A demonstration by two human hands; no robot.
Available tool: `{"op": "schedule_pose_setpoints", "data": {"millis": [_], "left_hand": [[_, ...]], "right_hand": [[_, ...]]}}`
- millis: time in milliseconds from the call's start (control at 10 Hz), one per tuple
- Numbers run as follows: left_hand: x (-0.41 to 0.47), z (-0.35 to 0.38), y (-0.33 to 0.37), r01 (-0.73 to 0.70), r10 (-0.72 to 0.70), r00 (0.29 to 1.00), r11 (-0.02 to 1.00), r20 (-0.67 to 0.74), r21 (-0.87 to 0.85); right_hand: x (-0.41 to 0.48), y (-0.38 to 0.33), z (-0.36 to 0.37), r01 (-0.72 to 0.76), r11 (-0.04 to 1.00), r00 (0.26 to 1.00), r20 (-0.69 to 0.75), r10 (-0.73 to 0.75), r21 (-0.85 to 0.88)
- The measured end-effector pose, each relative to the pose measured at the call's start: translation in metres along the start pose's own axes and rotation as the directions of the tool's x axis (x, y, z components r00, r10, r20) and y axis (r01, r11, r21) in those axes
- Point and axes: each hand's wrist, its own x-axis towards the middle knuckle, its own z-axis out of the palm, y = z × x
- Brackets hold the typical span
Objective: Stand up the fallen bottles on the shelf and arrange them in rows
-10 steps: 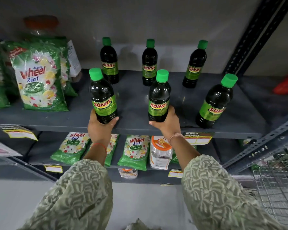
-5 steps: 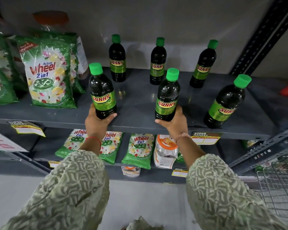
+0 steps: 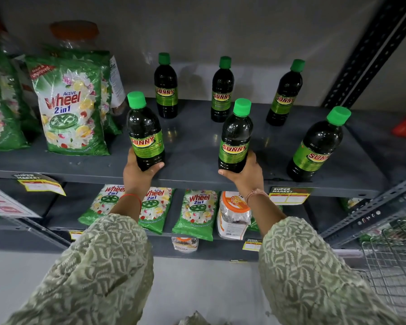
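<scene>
Several dark Sunny bottles with green caps stand upright on the grey shelf point(image 3: 192, 146). The back row holds three: left point(image 3: 165, 87), middle point(image 3: 222, 91), right point(image 3: 284, 95). In the front row, my left hand point(image 3: 137, 174) grips the base of the front left bottle point(image 3: 145, 132). My right hand point(image 3: 245, 175) grips the base of the front middle bottle point(image 3: 236, 137). The front right bottle point(image 3: 317, 146) stands alone near the shelf's edge. No bottle lies on its side.
Green Wheel detergent bags point(image 3: 70, 109) stand at the shelf's left end, more of these bags point(image 3: 196, 207) and a jar point(image 3: 232, 214) on the shelf below. A slotted metal upright point(image 3: 370, 52) rises at right. A wire basket point(image 3: 394, 256) sits lower right.
Both hands keep hold of the same two front bottles. The bottles hardly shift on the shelf; the view has drifted slightly left.
</scene>
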Motion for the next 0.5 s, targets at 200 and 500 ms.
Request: {"op": "schedule_pose_setpoints", "data": {"millis": [200, 500], "left_hand": [[0.001, -0.001, -0.001, 0.006, -0.006, 1.0, 1.0, 0.028, -0.013], [-0.043, 0.001, 0.0, -0.073, 0.103, 0.986, 0.975, -0.135, 0.212]], "right_hand": [[-0.001, 0.001, 0.001, 0.013, 1.0, 1.0, 0.002, -0.013, -0.017], [-0.016, 0.006, 0.0, 0.048, 0.999, 0.999, 0.004, -0.048, 0.026]]}}
